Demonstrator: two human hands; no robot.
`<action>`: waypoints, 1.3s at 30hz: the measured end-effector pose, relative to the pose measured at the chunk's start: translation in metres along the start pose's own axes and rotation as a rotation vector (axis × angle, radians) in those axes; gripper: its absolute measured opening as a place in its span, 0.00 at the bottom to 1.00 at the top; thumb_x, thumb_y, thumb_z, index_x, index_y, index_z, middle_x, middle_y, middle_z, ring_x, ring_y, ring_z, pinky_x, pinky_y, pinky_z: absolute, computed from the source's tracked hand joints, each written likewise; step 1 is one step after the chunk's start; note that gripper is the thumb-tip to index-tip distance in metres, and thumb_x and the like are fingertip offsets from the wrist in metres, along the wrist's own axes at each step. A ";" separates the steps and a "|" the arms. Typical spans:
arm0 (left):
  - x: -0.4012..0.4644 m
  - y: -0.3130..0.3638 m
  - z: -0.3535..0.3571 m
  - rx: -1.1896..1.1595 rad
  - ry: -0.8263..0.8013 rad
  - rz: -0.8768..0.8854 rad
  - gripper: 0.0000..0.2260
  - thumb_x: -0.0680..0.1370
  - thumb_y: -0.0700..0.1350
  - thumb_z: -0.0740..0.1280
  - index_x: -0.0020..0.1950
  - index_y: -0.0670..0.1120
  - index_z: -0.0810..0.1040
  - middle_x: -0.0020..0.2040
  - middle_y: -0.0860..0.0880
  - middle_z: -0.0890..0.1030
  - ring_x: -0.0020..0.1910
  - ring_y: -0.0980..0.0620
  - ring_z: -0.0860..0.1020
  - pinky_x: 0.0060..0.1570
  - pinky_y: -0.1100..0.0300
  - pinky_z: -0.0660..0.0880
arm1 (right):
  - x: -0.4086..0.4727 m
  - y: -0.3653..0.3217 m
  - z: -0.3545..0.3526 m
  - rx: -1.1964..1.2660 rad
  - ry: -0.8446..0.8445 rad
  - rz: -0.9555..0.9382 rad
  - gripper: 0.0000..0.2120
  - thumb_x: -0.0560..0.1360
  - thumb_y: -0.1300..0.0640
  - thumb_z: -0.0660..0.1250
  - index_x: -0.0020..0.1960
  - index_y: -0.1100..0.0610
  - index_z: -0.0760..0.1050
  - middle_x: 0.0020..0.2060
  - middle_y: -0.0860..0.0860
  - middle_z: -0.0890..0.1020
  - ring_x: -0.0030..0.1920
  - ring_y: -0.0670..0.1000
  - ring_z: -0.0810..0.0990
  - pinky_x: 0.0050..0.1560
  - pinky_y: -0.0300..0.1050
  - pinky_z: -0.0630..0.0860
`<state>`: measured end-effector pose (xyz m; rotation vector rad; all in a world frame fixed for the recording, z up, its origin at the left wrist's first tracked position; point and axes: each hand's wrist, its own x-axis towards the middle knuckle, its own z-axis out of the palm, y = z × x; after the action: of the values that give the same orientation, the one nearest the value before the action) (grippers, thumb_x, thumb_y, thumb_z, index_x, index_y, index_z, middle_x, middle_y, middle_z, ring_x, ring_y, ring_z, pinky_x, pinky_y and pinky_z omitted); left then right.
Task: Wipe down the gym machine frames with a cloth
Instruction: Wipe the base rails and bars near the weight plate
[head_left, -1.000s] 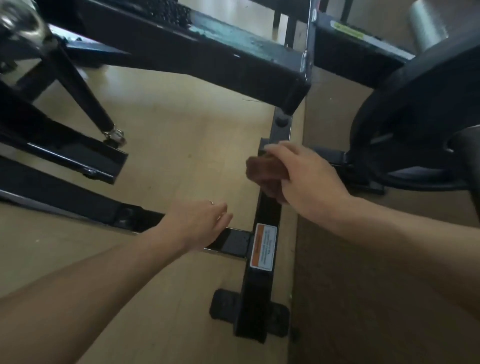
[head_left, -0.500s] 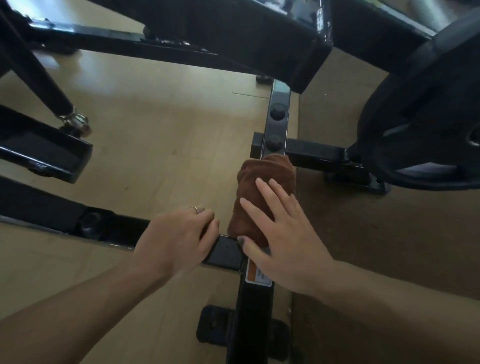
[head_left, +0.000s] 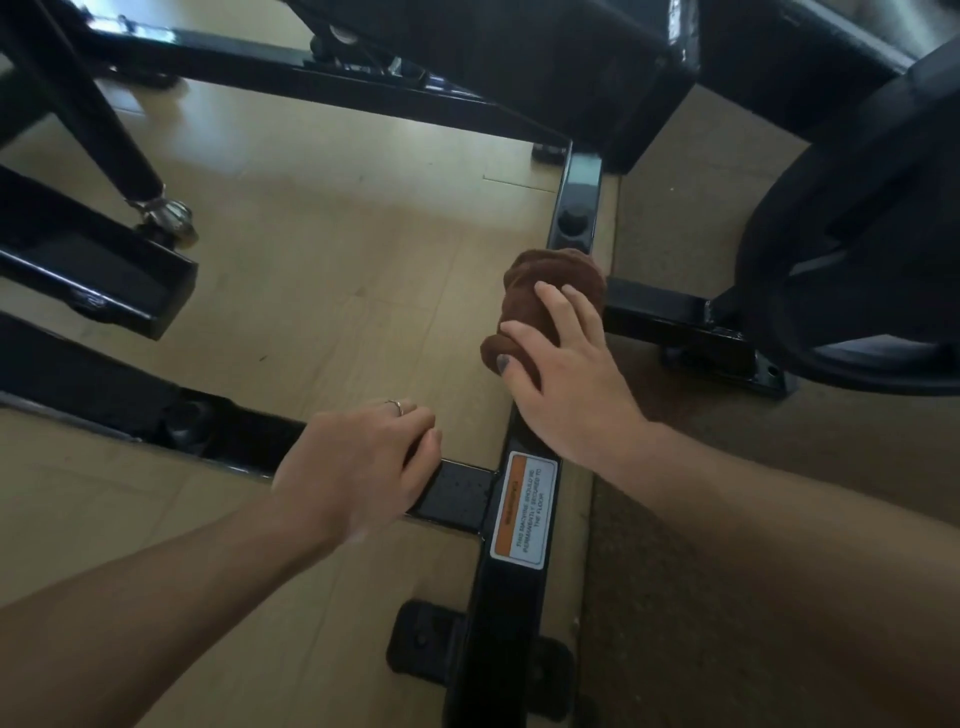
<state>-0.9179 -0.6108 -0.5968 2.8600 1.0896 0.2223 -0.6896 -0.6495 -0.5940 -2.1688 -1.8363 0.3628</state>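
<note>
**Gloss-black steel, soft brown cloth, pale wood floor**

The base rail (head_left: 524, 597) looks like painted metal, black and glossy, catching pale highlights along its edges. The cross tube (head_left: 457, 493) joining it from 9 o'clock has the same shiny black coat, with fine specks on its top face. On the rail sits a smooth printed warning label (head_left: 524, 510), white with an orange band. The cloth (head_left: 540, 291) is brown, soft and matt, bunched into folds. At 10 o'clock a bright metal fitting (head_left: 166, 215) shines silver. The floor (head_left: 332, 270) is light wood-look board with a mild sheen; at 4 o'clock lies a rough, matt brown mat (head_left: 779, 597). The weight plate (head_left: 857, 234) at 2 o'clock looks dull black.
</note>
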 end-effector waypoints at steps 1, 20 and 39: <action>0.000 0.001 0.000 0.001 0.001 0.005 0.15 0.83 0.55 0.47 0.38 0.56 0.63 0.31 0.57 0.66 0.28 0.57 0.69 0.25 0.67 0.53 | -0.006 -0.004 0.005 -0.002 0.033 0.016 0.21 0.84 0.43 0.55 0.75 0.45 0.68 0.82 0.49 0.50 0.82 0.55 0.41 0.79 0.61 0.48; -0.001 0.002 -0.007 -0.023 0.030 0.032 0.15 0.82 0.51 0.52 0.35 0.55 0.62 0.27 0.57 0.64 0.23 0.58 0.63 0.23 0.67 0.48 | -0.007 -0.001 0.003 0.034 0.077 -0.027 0.18 0.84 0.47 0.59 0.71 0.49 0.74 0.79 0.52 0.57 0.80 0.57 0.50 0.77 0.64 0.61; -0.001 0.001 -0.006 -0.038 0.002 -0.013 0.14 0.81 0.51 0.52 0.36 0.53 0.65 0.28 0.57 0.64 0.24 0.55 0.66 0.27 0.68 0.48 | 0.091 0.017 -0.044 -0.106 0.016 0.115 0.21 0.83 0.41 0.58 0.72 0.48 0.71 0.77 0.54 0.60 0.77 0.60 0.56 0.74 0.62 0.62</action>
<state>-0.9188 -0.6122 -0.5905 2.8188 1.0921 0.2429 -0.6432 -0.5645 -0.5609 -2.3472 -1.7645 0.2763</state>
